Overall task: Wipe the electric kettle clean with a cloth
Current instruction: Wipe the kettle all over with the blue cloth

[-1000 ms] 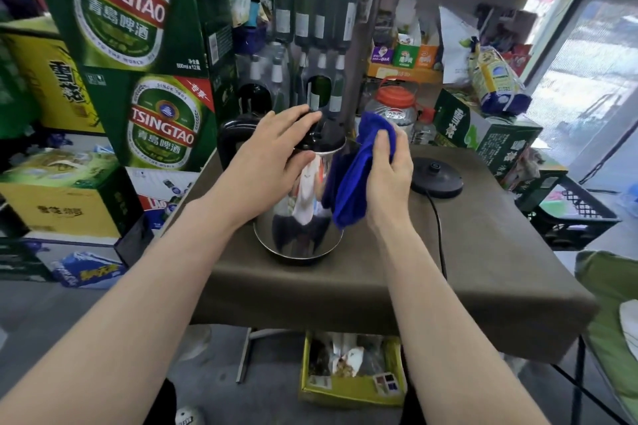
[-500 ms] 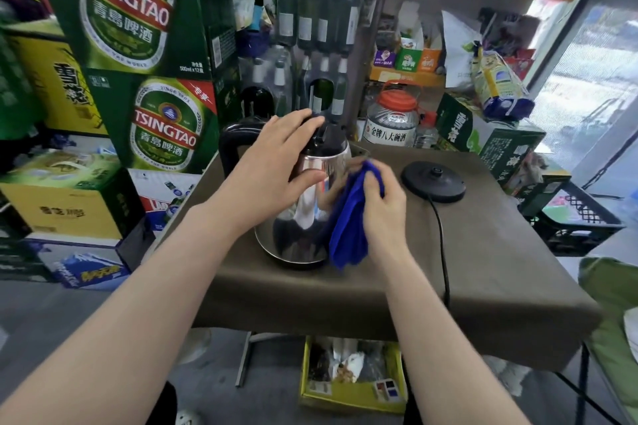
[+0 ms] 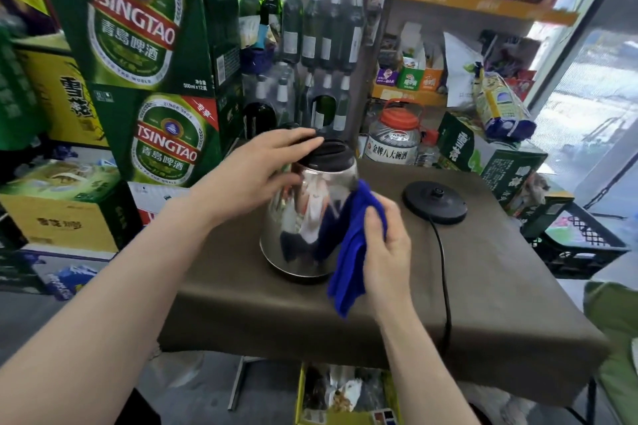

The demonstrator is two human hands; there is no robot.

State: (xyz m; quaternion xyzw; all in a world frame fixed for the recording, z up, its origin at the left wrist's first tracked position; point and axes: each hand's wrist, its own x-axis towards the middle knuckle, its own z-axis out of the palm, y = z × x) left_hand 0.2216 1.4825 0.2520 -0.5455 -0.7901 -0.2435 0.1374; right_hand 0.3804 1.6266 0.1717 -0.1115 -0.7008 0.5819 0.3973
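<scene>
A shiny steel electric kettle with a black lid stands upright on the brown-covered table. My left hand rests on its upper left side, fingers reaching to the lid rim, steadying it. My right hand grips a folded blue cloth, pressed against the kettle's lower right side. The cloth's loose end hangs down toward the table. The kettle's handle is hidden behind my left hand.
The kettle's black power base sits to the right, its cord running toward the table's front edge. A clear jar with a red lid stands behind. Stacked beer cartons crowd the left, shelves and a black crate the right.
My right hand has slid the blue cloth down the kettle's right side, from near the lid to the lower body. My left hand stays on the kettle.
</scene>
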